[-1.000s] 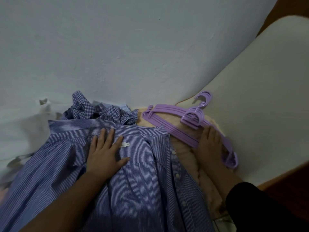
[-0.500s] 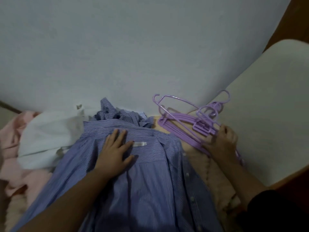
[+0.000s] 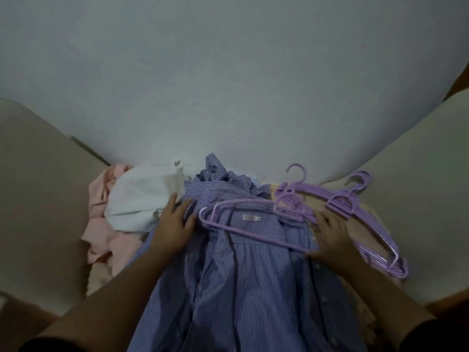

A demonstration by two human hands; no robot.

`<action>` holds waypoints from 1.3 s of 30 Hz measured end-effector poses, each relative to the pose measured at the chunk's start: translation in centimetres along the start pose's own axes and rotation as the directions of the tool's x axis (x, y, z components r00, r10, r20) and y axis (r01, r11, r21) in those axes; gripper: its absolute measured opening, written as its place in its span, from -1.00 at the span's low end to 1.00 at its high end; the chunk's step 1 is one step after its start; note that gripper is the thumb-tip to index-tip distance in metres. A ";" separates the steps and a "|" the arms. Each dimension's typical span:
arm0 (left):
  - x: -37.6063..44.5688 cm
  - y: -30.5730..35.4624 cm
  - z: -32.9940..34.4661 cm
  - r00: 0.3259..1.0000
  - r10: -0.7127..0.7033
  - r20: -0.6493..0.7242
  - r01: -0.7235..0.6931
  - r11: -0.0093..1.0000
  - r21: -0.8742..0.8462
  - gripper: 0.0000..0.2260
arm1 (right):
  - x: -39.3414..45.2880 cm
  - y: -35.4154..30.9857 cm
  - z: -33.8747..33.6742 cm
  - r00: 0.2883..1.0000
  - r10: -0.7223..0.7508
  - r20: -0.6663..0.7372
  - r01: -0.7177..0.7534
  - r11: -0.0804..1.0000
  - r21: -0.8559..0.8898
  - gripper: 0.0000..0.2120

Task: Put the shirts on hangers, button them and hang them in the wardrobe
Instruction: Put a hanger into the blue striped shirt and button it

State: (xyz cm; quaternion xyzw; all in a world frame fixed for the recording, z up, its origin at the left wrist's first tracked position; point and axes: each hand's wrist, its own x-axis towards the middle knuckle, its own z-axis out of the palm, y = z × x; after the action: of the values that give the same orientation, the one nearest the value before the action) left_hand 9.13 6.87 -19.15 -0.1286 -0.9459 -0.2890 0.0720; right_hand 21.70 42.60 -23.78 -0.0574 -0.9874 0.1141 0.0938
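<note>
While the left hand (image 3: pixel 172 227) presses flat on the striped shirt (image 3: pixel 243 275), the right hand (image 3: pixel 330 235) now grips one purple hanger (image 3: pixel 243 232) lying crosswise over the collar, hook (image 3: pixel 297 171) pointing away, pulled from the pile.

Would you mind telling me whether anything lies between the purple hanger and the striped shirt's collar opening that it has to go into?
Nothing visible does. The hanger, held at its right end by the right hand, lies directly over the collar of the striped shirt. The left hand rests on the shirt's left shoulder, beside the hanger's end.
</note>
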 end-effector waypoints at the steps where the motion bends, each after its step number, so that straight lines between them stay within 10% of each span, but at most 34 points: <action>1: 0.1 0.0 -0.1 1.000 -0.022 0.012 0.022 0.999 -0.024 -0.57 | -0.2 -0.4 -0.2 1.000 0.000 -0.014 0.001 1.000 0.014 0.07; 9: 0.8 0.9 -1.7 0.990 -0.047 0.130 0.048 0.999 -0.006 -0.43 | -0.4 -1.8 -0.7 0.998 -0.066 -0.017 0.064 0.992 -0.105 0.13; 12: 0.5 2.0 -2.0 0.981 -0.048 0.190 0.067 0.994 -0.091 -0.73 | -0.5 -2.5 -1.1 0.994 -0.106 -0.040 0.101 0.989 -0.112 0.14; 21: -0.3 6.6 -4.0 0.957 0.005 0.291 0.132 0.884 -0.449 -0.47 | -1.2 -6.2 -2.5 1.000 0.006 0.001 -0.006 0.995 -0.101 0.06; 39: -0.4 6.6 -5.6 0.904 -0.077 0.420 0.425 0.061 -0.903 -0.59 | 0.8 -13.7 -0.8 0.990 0.143 0.002 -0.143 0.989 0.048 -0.01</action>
State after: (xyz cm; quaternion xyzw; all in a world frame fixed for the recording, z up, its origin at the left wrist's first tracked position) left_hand 11.76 8.88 -11.14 -0.0122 -0.5180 -0.8295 -0.2086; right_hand 19.85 29.66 -19.66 -0.1258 -0.9776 0.1442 0.0876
